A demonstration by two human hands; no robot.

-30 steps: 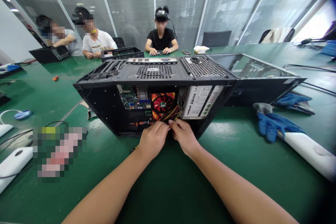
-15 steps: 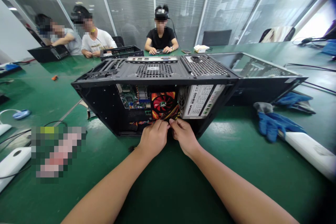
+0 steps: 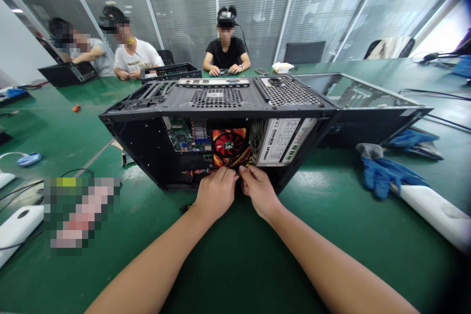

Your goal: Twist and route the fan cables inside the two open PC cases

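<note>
My two bare hands meet at the lower edge of the open computer case, which sits right in front of me on the green table. The fingers of my left hand are curled in, and my right hand has its thumb and forefinger drawn close together; both are at the bundle of coloured wires, but I cannot tell whether either is gripping a strand. Just above the wires is the red fan, with the green circuit board to its left and the labelled power box to its right. A second case stands just beside mine, on the right. Nearer me on that side, a blue glove lies against a white block. Across the table, a person in black has both hands at a flat board.
</note>
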